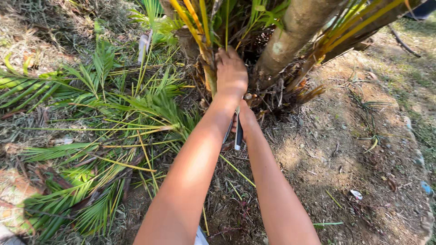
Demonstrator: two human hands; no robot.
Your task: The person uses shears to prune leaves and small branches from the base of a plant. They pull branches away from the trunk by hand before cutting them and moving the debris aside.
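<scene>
Head view: my left hand (231, 75) has its fingers wrapped round a stiff, fibrous yellow frond stalk (206, 59) at twelve o'clock; my right hand (245, 119), mostly hidden, grips a dark-handled cutting tool (238, 131). Best held low, near the trunk (290, 36).

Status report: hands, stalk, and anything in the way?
Left hand grips yellow stalk. Right hand holds dark tool, mostly hidden. Trunk crowds right; cut fronds lie left.

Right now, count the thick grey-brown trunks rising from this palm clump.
2. One pale trunk leans up just right of the left hand; a second trunk slants toward the upper right corner behind yellow stalks. Fronds may hide more on the left.
</scene>
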